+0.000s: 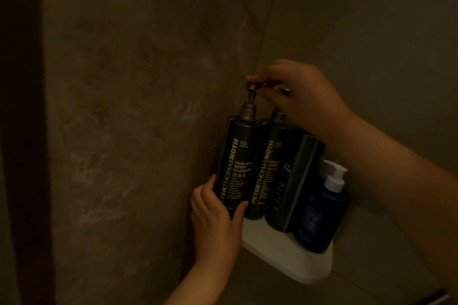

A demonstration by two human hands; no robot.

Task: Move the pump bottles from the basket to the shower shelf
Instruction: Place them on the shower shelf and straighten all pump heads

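Body cleanser bottle (235, 171) stands at the left end of the white corner shelf (292, 262). Left hand (218, 218) grips its base; right hand (297, 96) pinches its pump head (251, 86).

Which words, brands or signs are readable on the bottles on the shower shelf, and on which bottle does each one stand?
"PETERTHOMASROTH", "MEGA-RICH BODY CLEANSER", "沐浴液": left dark bottle.
"PETERTHOMASROTH", "MEGA-R… CONDI…", cut off: middle dark bottle.
"…CH", "…POO", partly hidden: third dark bottle.
Small print on these three bottles: too small to read.
Blue bottle: label blurred, unreadable.
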